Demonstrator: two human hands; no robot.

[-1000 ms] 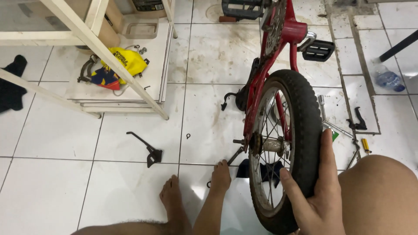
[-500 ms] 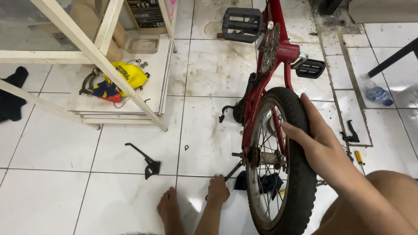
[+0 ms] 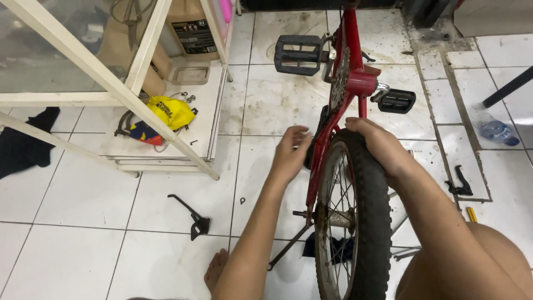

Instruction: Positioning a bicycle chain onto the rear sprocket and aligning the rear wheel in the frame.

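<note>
A small red bicycle frame (image 3: 351, 83) stands over white floor tiles, its black-tyred wheel (image 3: 371, 222) nearest me. My right hand (image 3: 377, 145) grips the top of the tyre, fingers wrapped over the tread. My left hand (image 3: 290, 153) reaches in from below, fingers spread, close to the red frame stay beside the wheel; contact is unclear. Two black pedals (image 3: 298, 54) (image 3: 396, 101) stick out on either side of the crank. The wheel's spokes and axle nut (image 3: 302, 213) are in plain sight.
A black kickstand part (image 3: 191, 218) lies on the tiles at left. A white metal rack (image 3: 111, 83) holds a yellow bag (image 3: 166, 111) on its low shelf. A dark brake lever (image 3: 459, 183), a plastic bottle (image 3: 497, 132) and a black cloth (image 3: 25, 147) lie around. My bare foot (image 3: 215, 271) rests below.
My right hand slid from the tyre's side up to its top. My left arm came into view, reaching toward the frame. The view tilted upward, showing more of the pedals.
</note>
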